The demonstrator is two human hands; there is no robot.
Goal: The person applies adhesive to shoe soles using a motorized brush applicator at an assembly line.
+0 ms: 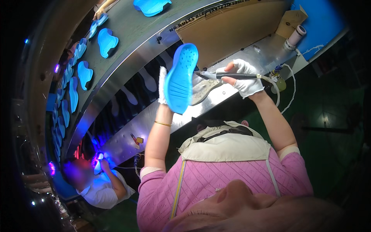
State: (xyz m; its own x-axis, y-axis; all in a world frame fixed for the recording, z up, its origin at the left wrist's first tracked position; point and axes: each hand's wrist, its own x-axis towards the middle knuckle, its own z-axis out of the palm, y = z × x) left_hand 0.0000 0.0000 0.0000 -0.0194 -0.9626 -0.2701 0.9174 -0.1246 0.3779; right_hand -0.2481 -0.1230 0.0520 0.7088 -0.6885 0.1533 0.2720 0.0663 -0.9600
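My left hand (162,86), in a white glove, holds up a blue shoe sole (179,83) from behind. Small holes dot the sole's upper end, ridges cross its lower half, and most of my left fingers are hidden by it. In my right hand (246,79), closed in a glove that leaves fingertips bare, is a black-handled brush (239,76) with a pale hose at its rear end. The brush's tip points left, close to the sole's right edge; whether they touch I cannot tell. Below the brush, a grey sole (205,92) lies on the metal bench.
Beyond the bench (127,143) runs a dark conveyor belt (127,27) carrying several blue soles (107,41). Pale soles (148,79) sit in the dark rack. A cardboard sheet (228,33), a pink cup (296,36) and a white cable (292,87) are right. Another person (102,189) works lower left.
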